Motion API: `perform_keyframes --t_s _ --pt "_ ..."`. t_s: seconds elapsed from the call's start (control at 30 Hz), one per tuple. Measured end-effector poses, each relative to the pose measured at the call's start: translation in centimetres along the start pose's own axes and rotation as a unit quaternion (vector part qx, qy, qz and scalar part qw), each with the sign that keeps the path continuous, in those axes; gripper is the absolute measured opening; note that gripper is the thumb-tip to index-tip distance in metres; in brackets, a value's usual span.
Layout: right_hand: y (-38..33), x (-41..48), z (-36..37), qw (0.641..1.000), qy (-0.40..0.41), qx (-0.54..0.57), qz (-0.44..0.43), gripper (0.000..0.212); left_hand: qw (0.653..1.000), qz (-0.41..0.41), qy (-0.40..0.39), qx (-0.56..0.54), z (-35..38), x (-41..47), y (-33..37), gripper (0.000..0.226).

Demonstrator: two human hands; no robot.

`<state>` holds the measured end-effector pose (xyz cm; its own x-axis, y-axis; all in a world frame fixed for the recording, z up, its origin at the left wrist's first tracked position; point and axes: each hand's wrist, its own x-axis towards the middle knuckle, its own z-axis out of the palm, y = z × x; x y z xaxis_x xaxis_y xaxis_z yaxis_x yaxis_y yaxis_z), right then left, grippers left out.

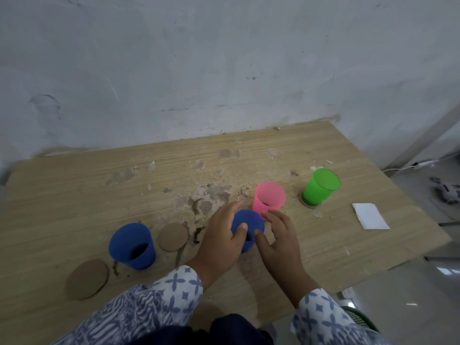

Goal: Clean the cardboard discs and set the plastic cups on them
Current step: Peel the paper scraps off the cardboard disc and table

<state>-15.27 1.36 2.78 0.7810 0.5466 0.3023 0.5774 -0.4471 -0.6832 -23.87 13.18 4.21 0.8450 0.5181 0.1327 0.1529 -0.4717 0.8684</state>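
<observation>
- Scanning from the left: bare cardboard disc (87,279) lies flat near the front edge of the surface (74,195), no cup on it, probably waiting for one.
- Blue cup (132,246) stands upright just right of that disc, on the wood itself, not on a disc (looks parked, judging by the free discs on either side).
- Second bare disc (173,236) sits just beside that cup on its right, apart from it, top uncovered.
- Brown spill stains and crumbs between the second disc and the hands, so the surface is dirty around the work area.
- Left hand (221,239) is wrapped round a second blue cup (247,229), thumb over the rim and fingers round the far side. Cannot tell if a disc is under it.
- Right hand (278,240) is beside the same cup, thumb tip touching its wall, fingers spread and loose, holding nothing, likely steadying it.
- Pink cup (268,197) is upright right behind it. Its base is hidden.
- Green cup (320,187) already stands on a disc, whose edge peeks out at its base.
- White folded cloth or paper (370,216) lies far right, presumably the wiper.
- No brands, labels or writing readable anywhere.
</observation>
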Motion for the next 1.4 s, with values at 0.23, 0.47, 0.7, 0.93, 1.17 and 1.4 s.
perform_keyframes --t_s 0.23,0.47,0.7,0.93,1.17,1.4 --pt "1.1 2.1 -2.6 0.998 0.058 0.033 -0.008 0.037 0.996 0.089 0.006 0.017 2.3 2.5 4.3 0.044" --pt "5.2 4.1 -7.1 0.996 0.077 0.046 0.002 0.038 0.993 0.112 -0.023 -0.023 8.8 4.8 8.8 0.042" --pt "13.5 5.9 -11.8 0.997 0.040 0.027 0.052 0.043 0.995 0.075 -0.064 -0.021 17.8 7.8 11.1 0.042" --pt "22.9 6.7 -15.3 0.990 -0.006 -0.014 0.138 0.039 0.991 -0.002 -0.136 0.011 26.8 10.7 10.0 0.043" --pt "29.2 8.9 -16.6 0.975 -0.071 -0.107 0.183 0.028 0.972 -0.125 -0.187 0.071 32.2 14.3 8.1 0.047" --pt "32.0 9.0 -15.5 0.966 -0.107 -0.179 0.151 0.028 0.966 -0.139 -0.176 0.126 35.0 18.3 8.0 0.029"
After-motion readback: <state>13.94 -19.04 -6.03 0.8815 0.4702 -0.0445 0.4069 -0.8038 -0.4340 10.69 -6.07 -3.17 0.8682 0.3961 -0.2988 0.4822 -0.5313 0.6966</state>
